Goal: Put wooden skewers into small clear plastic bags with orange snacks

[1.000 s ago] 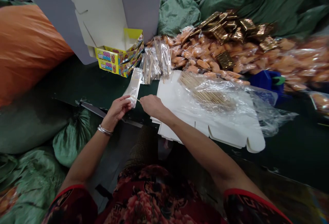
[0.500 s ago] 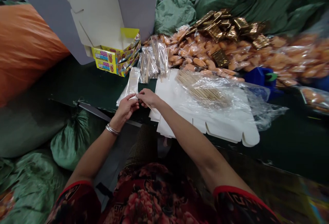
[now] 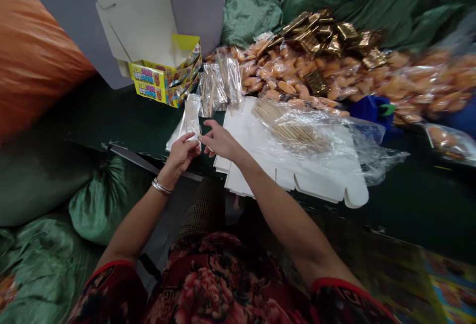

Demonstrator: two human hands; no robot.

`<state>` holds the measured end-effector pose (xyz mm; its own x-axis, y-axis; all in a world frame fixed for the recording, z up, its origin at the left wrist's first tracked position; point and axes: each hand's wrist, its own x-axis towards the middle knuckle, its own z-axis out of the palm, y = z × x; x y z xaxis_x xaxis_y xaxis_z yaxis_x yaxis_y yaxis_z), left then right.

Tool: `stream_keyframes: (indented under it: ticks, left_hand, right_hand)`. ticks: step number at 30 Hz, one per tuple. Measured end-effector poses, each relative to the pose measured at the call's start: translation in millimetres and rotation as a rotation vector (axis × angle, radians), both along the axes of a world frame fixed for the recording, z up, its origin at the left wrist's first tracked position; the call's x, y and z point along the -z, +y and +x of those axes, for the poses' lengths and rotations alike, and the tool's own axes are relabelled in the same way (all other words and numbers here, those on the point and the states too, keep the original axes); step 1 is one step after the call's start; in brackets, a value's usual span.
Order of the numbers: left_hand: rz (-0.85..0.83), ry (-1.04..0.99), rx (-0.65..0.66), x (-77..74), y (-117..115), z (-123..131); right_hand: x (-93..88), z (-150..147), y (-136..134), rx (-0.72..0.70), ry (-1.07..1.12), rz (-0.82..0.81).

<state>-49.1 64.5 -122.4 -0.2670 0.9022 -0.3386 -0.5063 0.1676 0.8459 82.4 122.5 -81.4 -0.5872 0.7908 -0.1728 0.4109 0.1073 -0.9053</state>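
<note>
My left hand is closed in a pinch on the near end of a clear plastic sleeve bag in a stack of narrow bags on the dark green table. My right hand is just to the right, its thumb near the bag's end and its index finger stretched out and apart. Whether a thin stick lies under its curled lower fingers is too small to tell. Beyond the hands lie filled clear bags of wooden sticks. To the right, a bundle of loose wooden sticks rests in clear plastic on flat white cardboard.
Yellow printed boxes with a raised white lid stand at the back left. Orange wrapped pieces and gold foil packets are heaped along the back. A blue tape dispenser-like object stands right. Green sacks bulge below left.
My right hand's fingers have spread from their pinch, and the index finger has lifted away. Thin sticks seen beneath that hand earlier no longer show clearly. My left hand keeps its pinch.
</note>
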Motion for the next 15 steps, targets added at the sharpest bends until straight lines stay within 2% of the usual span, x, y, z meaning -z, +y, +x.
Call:
stream_keyframes:
  ticks: [4,7,9,11,15]
  left_hand:
    - [0.015,-0.031,0.005,0.2,-2,5]
    - [0.030,0.008,0.043,0.6,-9,11]
    - [0.018,0.054,0.055,-1.4,-16,8]
    - [0.002,0.102,0.047,-6.9,-20,-5]
    - [0.014,0.211,-0.026,-30.4,-18,-54]
  right_hand:
    - [11.4,1,-29,0.187,0.002,0.456]
    - [17.3,-27,-24,0.224,-0.077,0.677]
    - [15.9,-52,-8,0.265,-0.120,0.706]
    - [12.6,-73,12,0.296,-0.151,0.642]
    - [14.1,-82,39,0.170,-0.129,0.521]
